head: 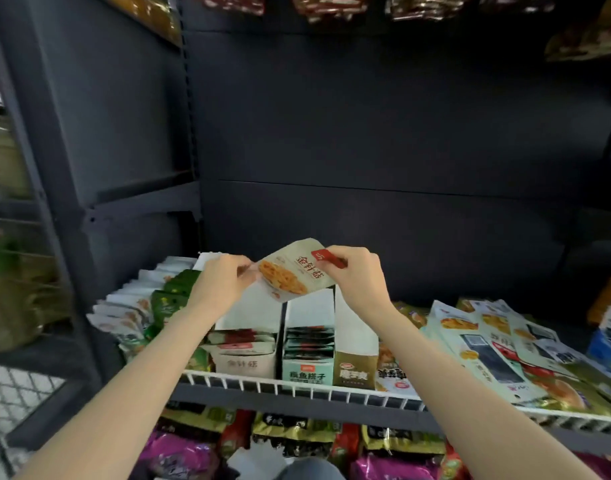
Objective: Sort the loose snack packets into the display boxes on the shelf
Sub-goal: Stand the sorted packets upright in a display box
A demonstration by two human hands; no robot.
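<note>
Both my hands hold one pale snack packet (293, 271) with an orange food picture and a red corner, above the display boxes. My left hand (224, 278) pinches its left edge. My right hand (356, 271) pinches its red top-right corner. Below stand three open display boxes on the shelf: a white one (243, 362) with red-and-white packets, a pale green one (307, 372) with dark packets, and an olive-fronted one (354, 370). Loose packets (484, 344) lie heaped to the right.
A white wire rail (297, 386) runs along the shelf's front edge. White and green packets (151, 306) stand in rows at the left. A blue-and-white carton (609, 341) sits at far right. More bags fill the lower shelf (297, 438) and hang overhead.
</note>
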